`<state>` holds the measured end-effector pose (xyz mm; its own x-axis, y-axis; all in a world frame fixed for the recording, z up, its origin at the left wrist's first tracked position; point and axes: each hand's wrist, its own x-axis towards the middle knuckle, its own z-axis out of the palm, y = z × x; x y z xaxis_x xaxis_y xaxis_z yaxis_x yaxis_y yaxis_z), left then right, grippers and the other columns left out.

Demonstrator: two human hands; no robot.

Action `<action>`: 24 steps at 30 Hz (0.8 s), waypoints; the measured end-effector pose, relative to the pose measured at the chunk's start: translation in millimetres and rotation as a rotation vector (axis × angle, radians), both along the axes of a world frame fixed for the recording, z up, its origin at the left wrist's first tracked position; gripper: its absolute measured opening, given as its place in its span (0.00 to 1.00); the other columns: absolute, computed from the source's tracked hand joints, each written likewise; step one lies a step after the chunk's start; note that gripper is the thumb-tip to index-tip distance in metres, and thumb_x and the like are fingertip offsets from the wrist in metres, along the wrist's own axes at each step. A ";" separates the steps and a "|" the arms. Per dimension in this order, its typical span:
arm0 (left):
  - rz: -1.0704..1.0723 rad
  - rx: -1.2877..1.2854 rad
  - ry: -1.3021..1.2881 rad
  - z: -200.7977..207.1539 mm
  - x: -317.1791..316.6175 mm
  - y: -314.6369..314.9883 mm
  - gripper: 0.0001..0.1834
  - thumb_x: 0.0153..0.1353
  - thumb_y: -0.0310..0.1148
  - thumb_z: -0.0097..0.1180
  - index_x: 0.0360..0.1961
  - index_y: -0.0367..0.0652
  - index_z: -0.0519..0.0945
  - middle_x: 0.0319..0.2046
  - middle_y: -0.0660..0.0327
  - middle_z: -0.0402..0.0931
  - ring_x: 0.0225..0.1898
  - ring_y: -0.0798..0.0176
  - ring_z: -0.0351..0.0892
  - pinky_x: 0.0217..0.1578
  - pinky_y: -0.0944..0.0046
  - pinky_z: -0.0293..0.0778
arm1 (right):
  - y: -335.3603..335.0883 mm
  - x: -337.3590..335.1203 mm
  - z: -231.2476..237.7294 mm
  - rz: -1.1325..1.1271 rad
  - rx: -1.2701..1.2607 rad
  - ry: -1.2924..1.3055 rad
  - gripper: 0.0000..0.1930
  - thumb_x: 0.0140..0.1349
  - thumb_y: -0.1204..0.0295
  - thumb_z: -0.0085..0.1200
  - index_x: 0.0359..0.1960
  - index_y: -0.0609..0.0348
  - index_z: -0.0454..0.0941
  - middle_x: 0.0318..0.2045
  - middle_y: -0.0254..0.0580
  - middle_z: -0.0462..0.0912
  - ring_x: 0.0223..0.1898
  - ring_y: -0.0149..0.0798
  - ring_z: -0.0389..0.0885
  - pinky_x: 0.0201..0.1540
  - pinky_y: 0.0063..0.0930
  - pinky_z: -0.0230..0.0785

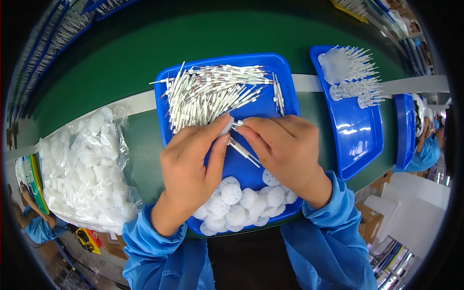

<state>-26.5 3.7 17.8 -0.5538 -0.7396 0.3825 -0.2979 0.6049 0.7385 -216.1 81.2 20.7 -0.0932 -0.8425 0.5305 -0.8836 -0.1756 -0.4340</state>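
Note:
My left hand (191,162) pinches a small white plastic disc (226,126) between thumb and fingers, tilted on edge. Close against it, my right hand (290,147) grips a thin white stick (238,124), its tip at the disc. Below the fingertips, a few more white sticks (245,152) slant down to the right; whether they are fixed in the disc is hidden. Both hands are above a blue tray (275,59). A heap of thin white sticks (208,99) fills its far part, and several white perforated discs (235,212) lie at its near end.
On the left lies a clear bag of white discs (87,169). To the right, a second blue tray (355,137) holds discs studded with upright sticks (355,79). The bench top (232,34) is green. Other people's arms (420,154) show at the right and left edges.

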 end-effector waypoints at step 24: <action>-0.105 -0.075 0.135 -4.2 1.1 -7.5 0.29 0.47 0.23 0.81 0.55 0.41 0.90 0.54 0.53 0.86 0.54 0.51 0.85 0.55 0.55 0.81 | 1.9 -13.0 -0.8 0.209 0.265 -0.836 0.16 0.64 0.78 0.73 0.53 0.56 0.88 0.40 0.34 0.92 0.39 0.26 0.89 0.41 0.24 0.76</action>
<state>-25.4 -3.9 13.6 -0.5665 -0.6467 0.5107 -0.1313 0.6827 0.7188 -229.2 83.1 19.9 -0.1929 -0.9705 0.1447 -0.2229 -0.1002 -0.9697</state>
